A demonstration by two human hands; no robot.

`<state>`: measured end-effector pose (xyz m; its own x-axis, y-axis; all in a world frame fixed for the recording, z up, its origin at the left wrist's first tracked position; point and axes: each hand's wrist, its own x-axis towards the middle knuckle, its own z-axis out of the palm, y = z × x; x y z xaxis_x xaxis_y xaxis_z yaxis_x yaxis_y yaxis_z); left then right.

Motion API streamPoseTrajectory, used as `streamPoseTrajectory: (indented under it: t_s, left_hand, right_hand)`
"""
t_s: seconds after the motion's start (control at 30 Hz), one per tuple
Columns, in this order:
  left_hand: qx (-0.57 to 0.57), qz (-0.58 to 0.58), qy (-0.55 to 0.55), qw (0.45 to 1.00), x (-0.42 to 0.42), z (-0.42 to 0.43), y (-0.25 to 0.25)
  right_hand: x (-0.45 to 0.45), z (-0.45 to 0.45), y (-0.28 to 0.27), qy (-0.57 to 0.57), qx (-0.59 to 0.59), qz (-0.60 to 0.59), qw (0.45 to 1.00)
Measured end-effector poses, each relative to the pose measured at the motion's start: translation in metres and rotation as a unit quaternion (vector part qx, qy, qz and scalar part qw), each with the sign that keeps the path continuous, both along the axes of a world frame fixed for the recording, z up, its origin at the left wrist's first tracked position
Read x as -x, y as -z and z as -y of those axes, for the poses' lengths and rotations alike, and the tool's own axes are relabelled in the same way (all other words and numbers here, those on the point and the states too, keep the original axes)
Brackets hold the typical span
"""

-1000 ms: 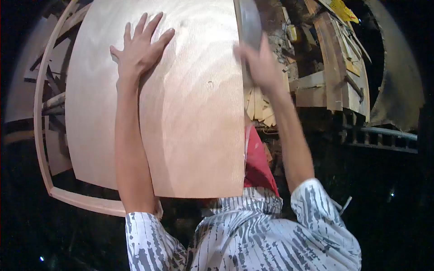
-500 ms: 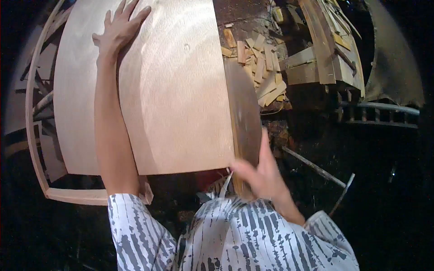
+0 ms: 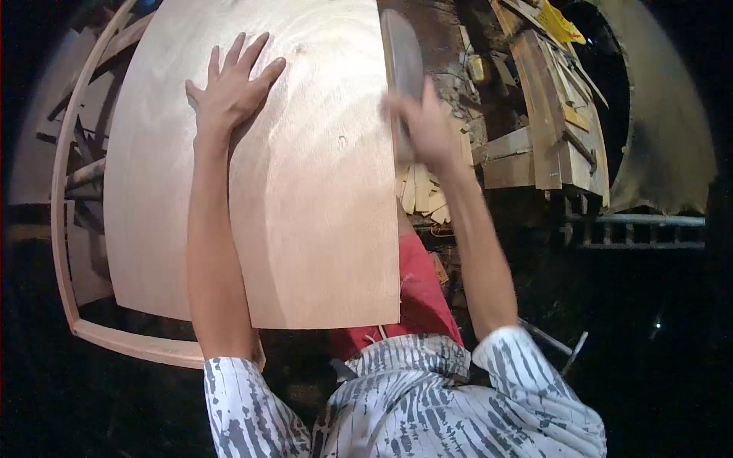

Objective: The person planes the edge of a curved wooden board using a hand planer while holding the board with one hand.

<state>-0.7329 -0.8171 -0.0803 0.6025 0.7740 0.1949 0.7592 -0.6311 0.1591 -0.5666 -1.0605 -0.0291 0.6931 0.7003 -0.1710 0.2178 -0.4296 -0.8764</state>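
Note:
A large pale plywood sheet (image 3: pixel 328 229) lies in front of me. My left hand (image 3: pixel 233 95) is flat on its upper part with the fingers spread, holding nothing. At the sheet's right edge, my right hand (image 3: pixel 427 126) grips a long, flat grey tool (image 3: pixel 405 57) with a rounded far end. The tool lies along that edge; motion blurs both it and the hand, so its exact kind cannot be made out. Beneath the sheet, a light wooden frame (image 3: pixel 137 343) shows at the left and lower left.
Thin wood offcuts (image 3: pixel 424 191) lie beyond the right edge. Further right stands a stack of boards and strips (image 3: pixel 538 114) with a yellow piece (image 3: pixel 561 23) on top. A metal ladder-like rail (image 3: pixel 637 231) runs beside a hanging sheet (image 3: pixel 668 122). A rod (image 3: pixel 546 336) is low on the right.
My right hand and the grey tool have moved away from my body along the sheet's right edge. My left hand stays flat on the sheet, and the view has shifted slightly.

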Motion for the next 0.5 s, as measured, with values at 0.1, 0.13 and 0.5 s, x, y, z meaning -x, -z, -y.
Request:
streamPoseTrajectory:
  t_s: [0.1,0.13,0.5]
  left_hand:
    - [-0.023,0.019,0.024,0.999,0.001,-0.006,0.009]
    - [-0.013,0.011,0.022,1.0,0.001,-0.005,0.005]
    - [0.117,0.015,0.006,0.993,-0.005,0.049,-0.059]
  right_hand:
    - [-0.091,-0.093,0.017,-0.058,-0.049,0.056,0.996]
    - [-0.137,-0.131,0.056,-0.068,-0.155,-0.106,0.98]
    - [0.109,0.129,-0.023,-0.02,-0.078,-0.054,0.995]
